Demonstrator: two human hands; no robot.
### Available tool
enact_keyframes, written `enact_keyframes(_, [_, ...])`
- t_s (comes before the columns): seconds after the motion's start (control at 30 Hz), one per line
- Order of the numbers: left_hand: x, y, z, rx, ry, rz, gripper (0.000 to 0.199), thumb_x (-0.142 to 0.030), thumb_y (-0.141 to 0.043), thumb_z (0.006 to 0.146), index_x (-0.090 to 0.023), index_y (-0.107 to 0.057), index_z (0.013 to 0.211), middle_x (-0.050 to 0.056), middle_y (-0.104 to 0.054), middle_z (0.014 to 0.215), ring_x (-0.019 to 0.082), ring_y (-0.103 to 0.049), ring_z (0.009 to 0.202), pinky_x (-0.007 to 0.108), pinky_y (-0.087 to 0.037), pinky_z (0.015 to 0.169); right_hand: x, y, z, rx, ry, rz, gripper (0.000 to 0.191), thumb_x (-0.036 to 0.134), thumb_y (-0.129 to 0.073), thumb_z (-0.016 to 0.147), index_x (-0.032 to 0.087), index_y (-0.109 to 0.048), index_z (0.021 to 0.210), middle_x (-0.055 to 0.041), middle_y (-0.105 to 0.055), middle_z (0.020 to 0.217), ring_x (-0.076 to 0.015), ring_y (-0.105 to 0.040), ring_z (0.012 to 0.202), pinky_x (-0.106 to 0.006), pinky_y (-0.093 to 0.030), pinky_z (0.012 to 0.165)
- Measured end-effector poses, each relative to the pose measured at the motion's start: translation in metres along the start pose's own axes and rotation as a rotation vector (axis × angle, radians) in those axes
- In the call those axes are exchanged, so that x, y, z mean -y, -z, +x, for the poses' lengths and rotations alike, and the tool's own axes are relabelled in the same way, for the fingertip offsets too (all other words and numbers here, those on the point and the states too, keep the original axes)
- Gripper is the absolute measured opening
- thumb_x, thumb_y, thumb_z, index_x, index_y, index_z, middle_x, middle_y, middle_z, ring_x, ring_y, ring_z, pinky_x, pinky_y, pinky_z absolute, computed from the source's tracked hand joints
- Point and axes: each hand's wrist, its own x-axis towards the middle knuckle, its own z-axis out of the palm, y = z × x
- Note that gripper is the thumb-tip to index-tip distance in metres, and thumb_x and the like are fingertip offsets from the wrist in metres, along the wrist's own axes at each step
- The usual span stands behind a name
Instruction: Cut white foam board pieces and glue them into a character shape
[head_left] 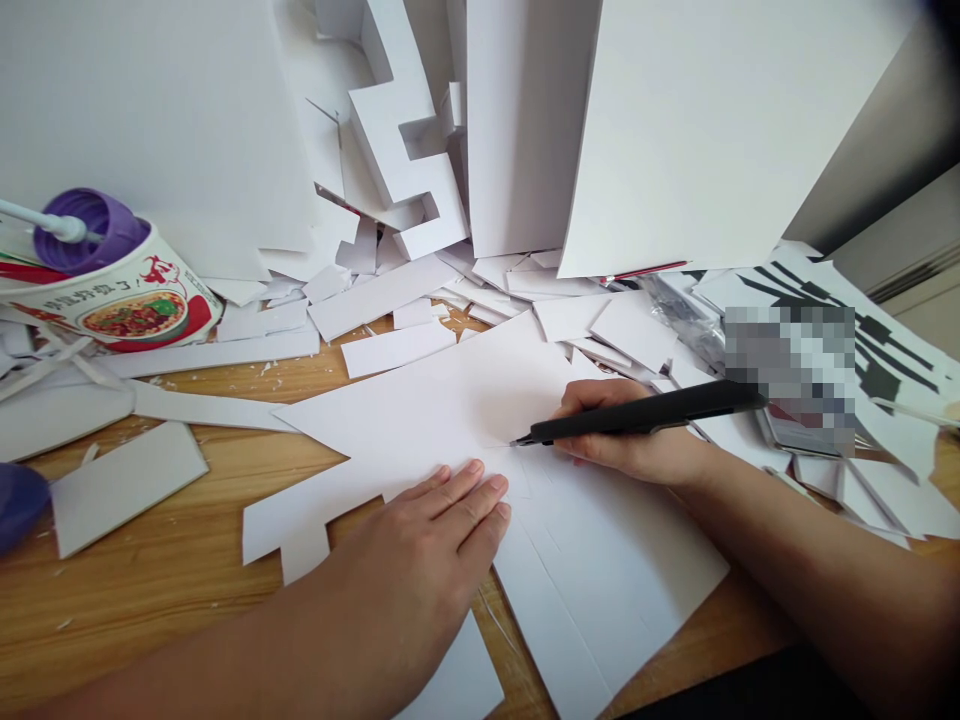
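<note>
A large white foam board sheet [427, 400] with notched edges lies across the middle of the wooden table. My left hand [442, 550] rests flat on its near part, fingers extended and close together. Above and to the right, my right hand [622, 430] grips a black pen [652, 410] with a thin metal tip, held at a low slant. The tip touches the board just beyond my left fingertips. Faint lines show on the sheet around the tip and toward the near right. My right palm rests over the board and hides part of it.
White offcuts [394, 345] and tall white boards [675, 130] crowd the back. At left stand a printed paper tub [142, 290] and a purple cap [86, 230] with a white stick. Sheets with black shapes [832, 300] lie at right. Bare wood [172, 560] shows at front left.
</note>
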Motion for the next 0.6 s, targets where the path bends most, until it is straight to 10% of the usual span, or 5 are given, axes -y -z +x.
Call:
enact_keyframes(0.33, [-0.001,-0.001,-0.002,0.069,0.001,-0.023,0.047,-0.014,-0.044,0.086,-0.007,-0.055,0.131,0.018,-0.053,0.139,0.035,-0.05,0.128,0.047,-0.047,0.103,-0.004,-0.005,-0.003,-0.08,0.102,0.316,0.026,0.015,-0.074,0.072,0.024,-0.075,0.097,-0.002,-0.073,0.09,-0.0167,-0.067,0.076,-0.027,-0.054,0.068])
enact_keyframes(0.6, [-0.001,-0.005,-0.005,-0.004,-0.027,-0.087,0.041,-0.013,-0.046,0.088,-0.005,-0.055,0.127,0.021,-0.053,0.139,0.037,-0.047,0.13,0.052,-0.043,0.106,0.032,0.005,-0.008,-0.6,0.02,0.65,0.026,0.011,-0.064,0.067,0.022,-0.075,0.088,0.0087,-0.043,0.042,-0.0072,-0.036,0.04,-0.027,-0.059,0.055])
